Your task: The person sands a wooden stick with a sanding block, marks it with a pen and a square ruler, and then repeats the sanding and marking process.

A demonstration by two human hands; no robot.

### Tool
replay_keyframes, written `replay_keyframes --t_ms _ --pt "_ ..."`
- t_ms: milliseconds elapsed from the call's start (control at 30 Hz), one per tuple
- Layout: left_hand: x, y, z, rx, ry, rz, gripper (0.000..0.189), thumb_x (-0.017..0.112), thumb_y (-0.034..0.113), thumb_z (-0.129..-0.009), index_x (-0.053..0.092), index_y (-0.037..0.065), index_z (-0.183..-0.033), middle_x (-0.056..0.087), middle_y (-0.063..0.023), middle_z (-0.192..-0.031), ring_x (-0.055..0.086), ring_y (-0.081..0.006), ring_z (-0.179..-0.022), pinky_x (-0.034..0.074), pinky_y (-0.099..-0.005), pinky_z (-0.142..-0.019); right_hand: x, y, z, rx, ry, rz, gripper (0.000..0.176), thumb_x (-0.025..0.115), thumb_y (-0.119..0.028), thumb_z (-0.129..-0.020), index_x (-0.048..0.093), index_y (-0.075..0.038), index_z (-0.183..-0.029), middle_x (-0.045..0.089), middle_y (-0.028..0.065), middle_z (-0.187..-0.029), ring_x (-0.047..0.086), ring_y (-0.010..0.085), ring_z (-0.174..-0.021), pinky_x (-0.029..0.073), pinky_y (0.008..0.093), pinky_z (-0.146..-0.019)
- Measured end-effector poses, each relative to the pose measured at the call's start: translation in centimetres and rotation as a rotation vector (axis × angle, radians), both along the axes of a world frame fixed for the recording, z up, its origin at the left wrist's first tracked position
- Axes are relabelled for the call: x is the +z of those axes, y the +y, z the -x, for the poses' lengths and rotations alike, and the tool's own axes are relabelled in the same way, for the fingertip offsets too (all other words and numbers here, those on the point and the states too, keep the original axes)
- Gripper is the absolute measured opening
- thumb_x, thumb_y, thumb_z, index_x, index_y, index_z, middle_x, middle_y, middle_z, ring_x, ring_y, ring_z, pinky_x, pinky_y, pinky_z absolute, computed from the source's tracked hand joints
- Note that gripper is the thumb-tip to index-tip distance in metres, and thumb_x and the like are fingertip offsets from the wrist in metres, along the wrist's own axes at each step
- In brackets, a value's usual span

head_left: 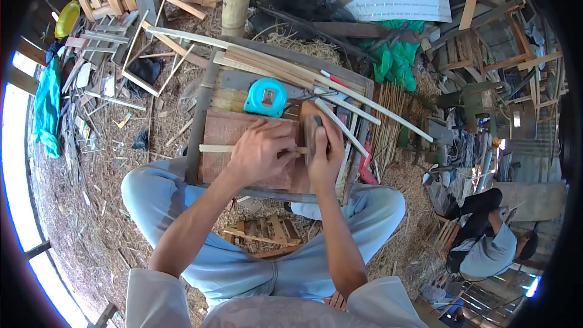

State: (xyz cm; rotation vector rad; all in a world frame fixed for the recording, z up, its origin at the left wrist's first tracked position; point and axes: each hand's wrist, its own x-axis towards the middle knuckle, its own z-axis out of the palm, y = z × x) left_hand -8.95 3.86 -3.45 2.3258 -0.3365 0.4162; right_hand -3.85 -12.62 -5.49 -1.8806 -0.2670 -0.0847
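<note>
My left hand (262, 150) is closed over a thin wooden strip (216, 148) lying across a reddish-brown board (218, 127). The strip's right end meets what looks like a wooden hand plane (308, 112), a brown oblong block with a dark piece set in it. My right hand (327, 155) grips this block, tilted on its side, with fingers wrapped round its right face. Just beyond my left hand sits a turquoise tape measure (266, 97). All of these rest on a low wooden worktable (209, 82) in front of my knees.
Long wooden strips (376, 106) lie across the table's far and right side, some overhanging. A red-handled tool (366, 167) is at the right edge. Wooden frames (146, 73) and shavings cover the floor. Another person (492, 252) sits at the lower right.
</note>
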Motion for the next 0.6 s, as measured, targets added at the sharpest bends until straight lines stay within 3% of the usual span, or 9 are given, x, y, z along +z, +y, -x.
replay_keyframes --t_ms 133,233,267,433,500,600 --pt "-0.4 0.2 -0.5 0.039 -0.043 0.031 0.018 0.081 0.017 -0.069 0.067 0.008 -0.076 0.061 -0.0033 -0.085 0.063 -0.0260 -0.091 0.050 -0.0407 -0.078 -0.6 -1.7 4.6 -0.067 -0.042 0.019 0.033 0.051 -0.018 -0.104 0.064 0.004 -0.125 0.064 0.0185 -0.122 0.061 0.0308 -0.115 0.044 0.0396 -0.100" --pt "-0.2 0.1 -0.3 0.011 -0.030 0.040 0.018 0.081 0.017 -0.070 0.066 0.008 -0.076 0.061 -0.0033 -0.086 0.063 -0.0258 -0.092 0.050 -0.0407 -0.079 -1.1 -0.4 1.4 -0.083 0.011 -0.004 0.032 0.052 -0.018 -0.103 0.064 0.004 -0.124 0.064 0.0186 -0.122 0.060 0.0306 -0.115 0.044 0.0400 -0.100" --pt "0.0 0.1 -0.2 0.001 -0.019 0.032 0.018 0.081 0.018 -0.070 0.066 0.009 -0.076 0.061 -0.0032 -0.086 0.063 -0.0254 -0.093 0.050 -0.0405 -0.079 -0.4 0.4 -0.3 -0.034 -0.088 0.029 0.032 0.053 -0.016 -0.103 0.064 0.004 -0.124 0.064 0.0181 -0.120 0.060 0.0302 -0.113 0.044 0.0394 -0.099" --pt "-0.2 0.4 -0.2 0.034 -0.025 -0.011 0.018 0.080 0.016 -0.069 0.065 0.008 -0.075 0.060 -0.0043 -0.087 0.063 -0.0262 -0.095 0.050 -0.0410 -0.082 -0.5 -2.1 4.0 0.031 -0.034 0.105 0.034 0.053 -0.020 -0.103 0.063 0.003 -0.127 0.064 0.0191 -0.119 0.060 0.0312 -0.113 0.044 0.0393 -0.099" --pt "-1.0 0.0 -0.2 0.014 -0.041 0.035 0.019 0.080 0.017 -0.068 0.064 0.008 -0.075 0.060 -0.0042 -0.087 0.063 -0.0264 -0.094 0.050 -0.0411 -0.082 -1.5 -2.6 5.4 -0.042 -0.082 0.134 0.035 0.053 -0.021 -0.103 0.063 0.003 -0.127 0.063 0.0202 -0.121 0.060 0.0320 -0.114 0.045 0.0402 -0.099" --pt "-0.4 0.0 -0.2 0.022 -0.021 0.013 0.019 0.080 0.018 -0.068 0.064 0.009 -0.074 0.060 -0.0035 -0.086 0.063 -0.0258 -0.093 0.050 -0.0413 -0.082 0.2 -0.2 1.3 -0.037 -0.089 0.136 0.036 0.050 -0.022 -0.105 0.064 0.004 -0.126 0.062 0.0200 -0.123 0.060 0.0317 -0.114 0.044 0.0410 -0.100"
